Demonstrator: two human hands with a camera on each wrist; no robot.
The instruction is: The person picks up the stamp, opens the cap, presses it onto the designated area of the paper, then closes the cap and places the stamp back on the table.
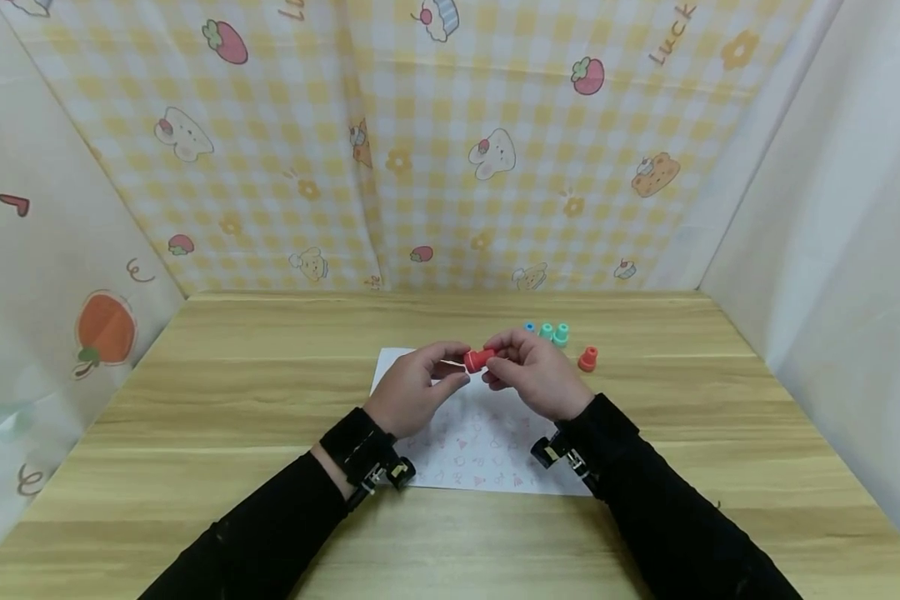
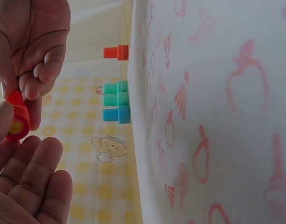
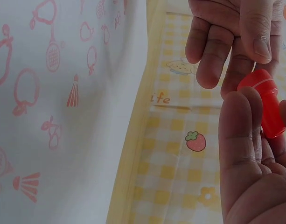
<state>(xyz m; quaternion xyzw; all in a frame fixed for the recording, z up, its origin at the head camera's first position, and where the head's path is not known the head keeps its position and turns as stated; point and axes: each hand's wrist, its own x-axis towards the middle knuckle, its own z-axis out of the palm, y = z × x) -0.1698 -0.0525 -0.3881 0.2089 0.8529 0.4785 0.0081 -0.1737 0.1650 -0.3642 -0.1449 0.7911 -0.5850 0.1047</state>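
A red toy stamp is held up over a white sheet covered in pink stamped pictures. My right hand pinches its narrow handle between thumb and fingers. The wide end points at my left hand, whose thumb and fingers are spread around that end. In the left wrist view, a round yellow emblem shows on the wide end, beside the left thumb. The right wrist view shows the left thumb right at the wide end's rim. Part of the handle is hidden by the right fingers.
Behind my right hand stand two mint-green stamps and a blue stamp, partly hidden in the head view. Another red stamp stands farther right. A wooden tabletop lies beneath, with a yellow checked curtain at the back.
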